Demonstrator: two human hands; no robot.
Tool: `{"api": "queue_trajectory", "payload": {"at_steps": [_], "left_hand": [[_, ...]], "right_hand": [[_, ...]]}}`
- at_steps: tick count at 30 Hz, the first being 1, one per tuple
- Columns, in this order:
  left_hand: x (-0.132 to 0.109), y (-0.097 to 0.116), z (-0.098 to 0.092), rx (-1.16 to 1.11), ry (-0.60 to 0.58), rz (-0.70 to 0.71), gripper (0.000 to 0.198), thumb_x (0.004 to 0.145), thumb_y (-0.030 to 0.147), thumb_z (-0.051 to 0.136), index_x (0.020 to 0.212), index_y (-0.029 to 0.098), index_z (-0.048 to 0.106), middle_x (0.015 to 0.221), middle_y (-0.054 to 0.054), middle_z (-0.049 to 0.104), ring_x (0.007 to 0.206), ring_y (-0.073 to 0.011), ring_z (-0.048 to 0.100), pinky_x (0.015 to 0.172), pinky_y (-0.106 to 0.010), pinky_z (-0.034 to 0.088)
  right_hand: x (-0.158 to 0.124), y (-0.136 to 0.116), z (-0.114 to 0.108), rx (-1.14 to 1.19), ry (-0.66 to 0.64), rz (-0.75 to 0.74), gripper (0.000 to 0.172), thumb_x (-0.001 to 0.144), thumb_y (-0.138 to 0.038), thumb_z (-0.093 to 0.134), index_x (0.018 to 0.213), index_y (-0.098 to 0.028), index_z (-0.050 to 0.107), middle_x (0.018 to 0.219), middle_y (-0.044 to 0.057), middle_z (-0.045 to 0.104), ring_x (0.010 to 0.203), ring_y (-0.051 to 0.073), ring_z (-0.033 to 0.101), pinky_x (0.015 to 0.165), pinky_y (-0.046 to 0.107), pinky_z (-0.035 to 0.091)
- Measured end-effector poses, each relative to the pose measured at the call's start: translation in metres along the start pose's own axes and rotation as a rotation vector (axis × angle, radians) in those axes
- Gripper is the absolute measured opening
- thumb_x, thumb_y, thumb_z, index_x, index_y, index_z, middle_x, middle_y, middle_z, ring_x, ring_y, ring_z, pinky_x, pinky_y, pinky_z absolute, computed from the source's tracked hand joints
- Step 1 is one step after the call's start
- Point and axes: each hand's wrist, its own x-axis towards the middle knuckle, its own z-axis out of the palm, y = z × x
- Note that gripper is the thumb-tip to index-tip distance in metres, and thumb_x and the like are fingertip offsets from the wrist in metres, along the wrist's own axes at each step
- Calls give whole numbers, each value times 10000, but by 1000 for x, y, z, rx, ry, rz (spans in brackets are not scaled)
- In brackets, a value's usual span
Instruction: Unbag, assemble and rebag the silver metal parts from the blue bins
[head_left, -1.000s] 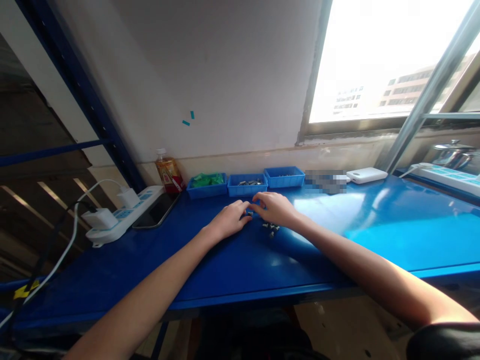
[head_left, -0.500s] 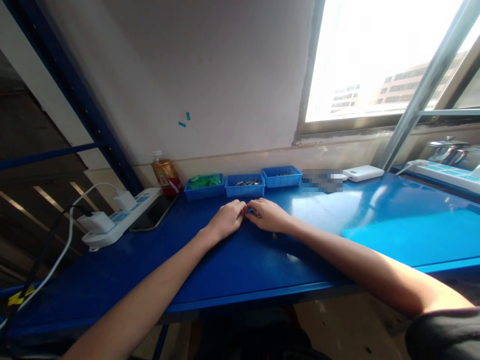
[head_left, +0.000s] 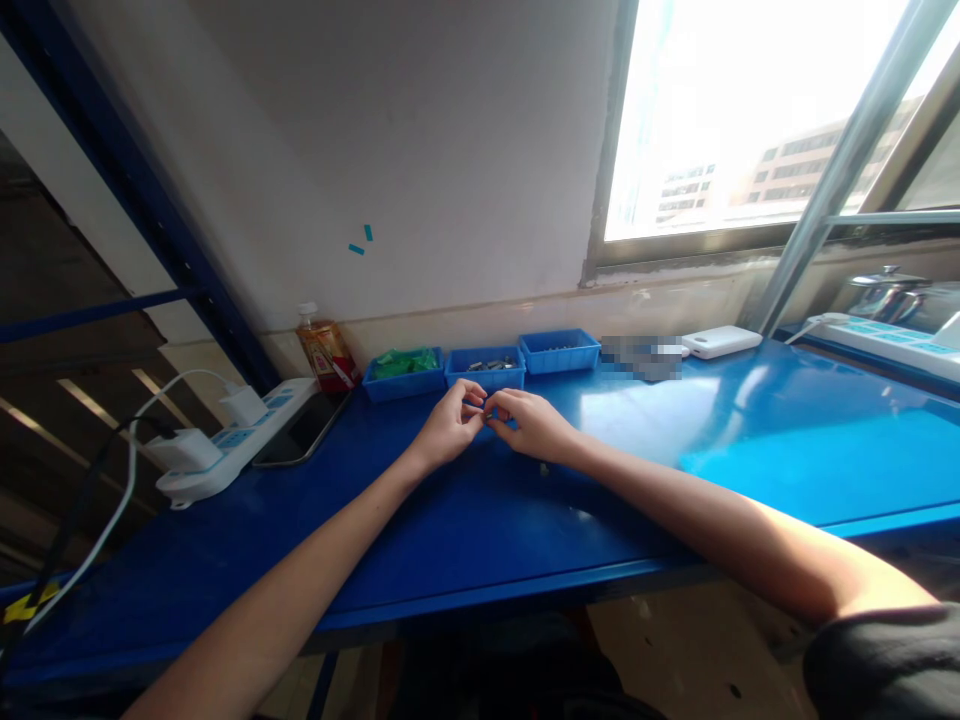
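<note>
My two hands meet above the blue table (head_left: pixel 420 540), just in front of the middle bin. My right hand (head_left: pixel 529 420) is closed, thumb and forefinger pinching a small dark metallic piece (head_left: pixel 489 416) that is too tiny to identify. From the other side my left hand (head_left: pixel 452 425) comes up to it with curled fingers, its thumb tip close against the right fingertips. What lies in the left fingers is hidden. Behind the hands, the middle blue bin (head_left: pixel 480 380) holds small metal parts. Another tiny piece (head_left: pixel 544 468) lies on the table below my right hand.
Left of the middle bin is a blue bin (head_left: pixel 405 388) with green pieces; to its right, a blue bin (head_left: pixel 562 358) with small parts. A bottle (head_left: pixel 328 355), phone (head_left: pixel 300 435) and power strip (head_left: pixel 202 485) stand left. A white box (head_left: pixel 721 341) lies at right.
The left fingers have opened out a little from the right ones, and the small metallic piece now shows between the fingertips. The view has shifted slightly.
</note>
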Motion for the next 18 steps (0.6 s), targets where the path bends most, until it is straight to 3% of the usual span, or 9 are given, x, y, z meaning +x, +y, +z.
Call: {"api": "queue_trajectory", "payload": {"at_steps": [8,13,18], "left_hand": [[-1,4,1,-100,-19,-43,196,861,227,462,1050,179,476,862,-6,552,775,-124,614,771,-292,511],[-6,11,1,209,5,91,220,799,251,571,1009,187,549,884,-33,628,828,-170,628,768,-299,494],[-8,16,1,361,22,146,181,854,336,539,930,185,603,841,-44,669,773,-178,629,700,-277,478]], "right_hand": [[0,1,0,23,84,53,130,901,-265,522,878,-186,623,878,31,582,759,126,562,677,227,400],[4,6,2,43,137,103,290,928,-278,477,673,-171,562,727,7,521,656,106,511,631,223,374],[4,4,3,68,120,91,309,929,-279,472,646,-172,535,710,7,525,645,107,503,625,226,370]]}}
